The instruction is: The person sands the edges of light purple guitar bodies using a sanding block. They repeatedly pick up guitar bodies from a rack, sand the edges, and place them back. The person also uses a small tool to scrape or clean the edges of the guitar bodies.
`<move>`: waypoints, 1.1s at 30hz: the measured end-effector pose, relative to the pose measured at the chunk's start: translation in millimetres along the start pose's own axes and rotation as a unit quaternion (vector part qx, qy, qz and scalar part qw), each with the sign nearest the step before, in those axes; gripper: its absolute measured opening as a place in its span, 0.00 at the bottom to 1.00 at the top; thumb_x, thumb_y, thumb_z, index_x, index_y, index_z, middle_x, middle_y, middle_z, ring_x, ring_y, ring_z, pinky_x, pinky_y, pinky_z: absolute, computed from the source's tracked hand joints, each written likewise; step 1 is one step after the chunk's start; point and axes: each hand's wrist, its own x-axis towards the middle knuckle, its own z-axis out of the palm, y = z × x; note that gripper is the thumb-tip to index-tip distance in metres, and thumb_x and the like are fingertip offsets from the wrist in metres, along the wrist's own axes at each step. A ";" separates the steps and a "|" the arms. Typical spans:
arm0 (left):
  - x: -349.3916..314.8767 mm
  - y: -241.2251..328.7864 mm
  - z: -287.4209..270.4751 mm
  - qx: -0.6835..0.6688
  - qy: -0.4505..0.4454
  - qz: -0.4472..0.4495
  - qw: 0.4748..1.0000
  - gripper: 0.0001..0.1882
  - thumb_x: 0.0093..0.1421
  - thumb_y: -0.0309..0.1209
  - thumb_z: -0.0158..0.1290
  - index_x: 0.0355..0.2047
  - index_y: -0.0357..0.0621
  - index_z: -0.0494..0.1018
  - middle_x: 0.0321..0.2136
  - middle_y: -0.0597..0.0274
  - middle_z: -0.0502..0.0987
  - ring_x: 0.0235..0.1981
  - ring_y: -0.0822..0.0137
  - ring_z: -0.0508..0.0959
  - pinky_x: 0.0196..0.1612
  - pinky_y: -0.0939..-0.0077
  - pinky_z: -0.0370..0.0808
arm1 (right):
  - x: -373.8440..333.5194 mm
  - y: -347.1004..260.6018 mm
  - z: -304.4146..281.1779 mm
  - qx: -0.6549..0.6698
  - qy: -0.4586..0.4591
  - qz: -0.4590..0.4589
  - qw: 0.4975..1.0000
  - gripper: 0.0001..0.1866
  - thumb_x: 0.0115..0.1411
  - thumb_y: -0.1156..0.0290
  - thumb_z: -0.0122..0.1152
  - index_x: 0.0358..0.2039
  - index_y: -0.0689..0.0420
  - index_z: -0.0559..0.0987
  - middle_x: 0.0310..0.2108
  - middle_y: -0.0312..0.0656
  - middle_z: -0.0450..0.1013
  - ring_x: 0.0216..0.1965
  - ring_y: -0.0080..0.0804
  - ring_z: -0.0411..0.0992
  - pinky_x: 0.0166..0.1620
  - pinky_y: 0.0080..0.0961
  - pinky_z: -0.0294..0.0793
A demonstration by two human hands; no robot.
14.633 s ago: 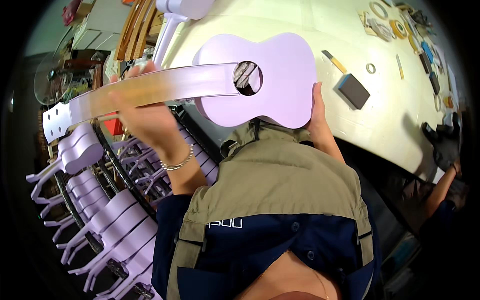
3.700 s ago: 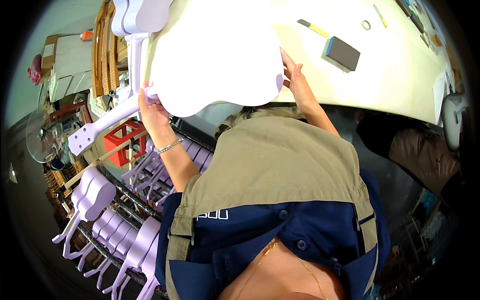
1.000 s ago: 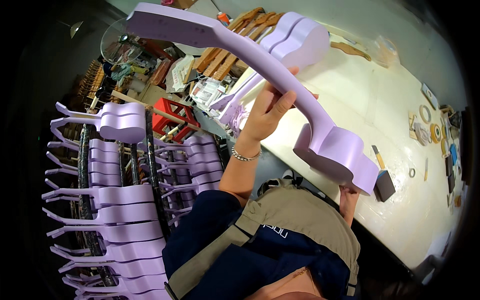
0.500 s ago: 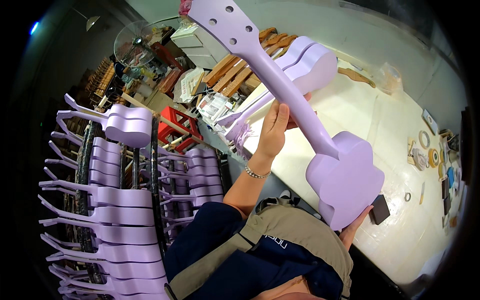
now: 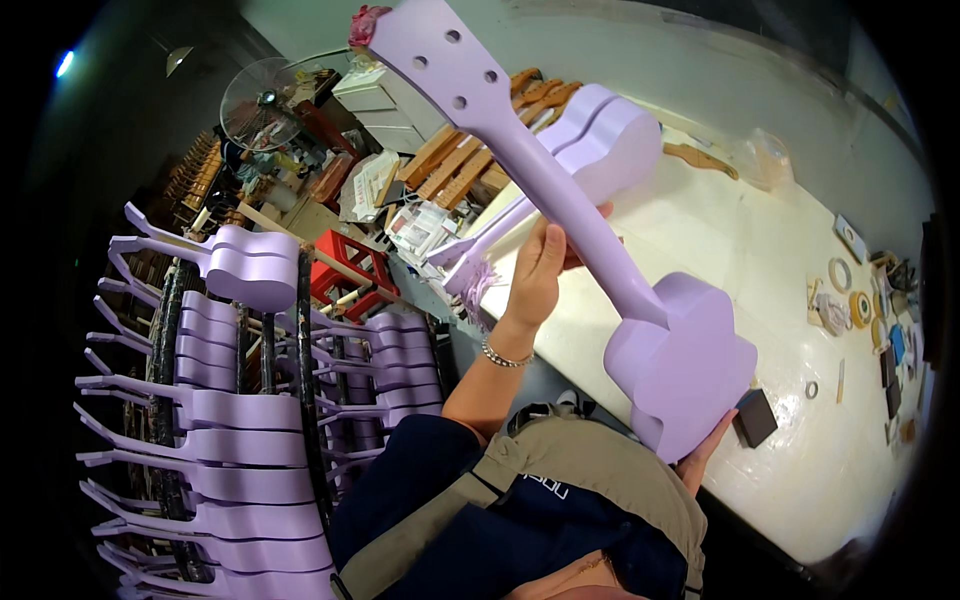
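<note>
A lilac-painted ukulele body with neck (image 5: 685,360) is held up in front of me, back side facing me and headstock toward the upper left. My left hand (image 5: 540,275) grips the neck partway along, its thumb on the near side and the other fingers mostly hidden behind. At the lower right, my right hand (image 5: 708,450) supports the bottom of the body, fingers stretched along its edge and the palm largely hidden. No strings or tuning pegs show on the headstock (image 5: 445,60), which has several peg holes. Pinkish-red material (image 5: 368,26) sits at its tip.
A rack (image 5: 305,380) on the left carries many lilac ukuleles. More lilac ukuleles (image 5: 615,140) lie on the white table (image 5: 780,470) behind the held one. A dark block (image 5: 757,418), tape rolls (image 5: 860,308), a red stool (image 5: 345,270) and a fan (image 5: 265,105) stand around.
The held ukulele and both hands have shifted slightly left and down in the picture, while the table and rack have also shifted a little. Both hands keep the same grip.
</note>
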 end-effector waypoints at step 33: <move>-7.2 45.1 13.1 0.073 0.139 0.037 0.987 0.19 0.61 0.28 0.49 0.51 0.37 0.60 0.24 0.63 0.71 0.22 0.70 0.75 0.35 0.73 0.76 | -16.8 36.7 26.3 -0.071 -0.133 0.296 0.943 0.49 0.54 0.27 0.22 0.52 0.63 0.66 0.45 0.48 0.71 0.14 0.23 0.57 0.17 0.15 0.58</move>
